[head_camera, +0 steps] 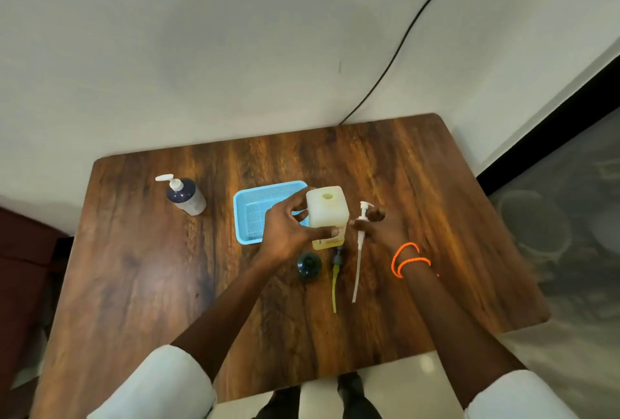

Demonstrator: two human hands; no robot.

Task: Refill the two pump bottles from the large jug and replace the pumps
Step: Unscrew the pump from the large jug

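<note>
On the dark wood-grain counter (141, 267), the left hand (288, 230) gripped a square, translucent white plastic bottle (327, 214) with yellowish liquid low inside it, fingers curled round its left side and thumb across its front. The bottle stood upright near the middle of the counter, its round neck open at the top (no pump in it). The right hand (375, 227) pinched a white plastic pump with a long dip tube (359, 250) just beside the bottle's right side, the pump head up and the tube slanting down toward the near edge. Two orange braided bands (407, 259) circled that wrist.

Just in front of the bottle lay a second pump with a dark collar and a yellow-green tube (335, 277), flat on the counter. To its left stood a small dark blue round bottle (308, 266), seen from above; whether it was open I cannot tell. A light blue plastic mesh basket (255, 197) sat behind the left hand, touching or nearly touching the square bottle. Well apart, at the far left, stood a dark blue-and-clear pump bottle (186, 197) with its white pump fitted.
</note>
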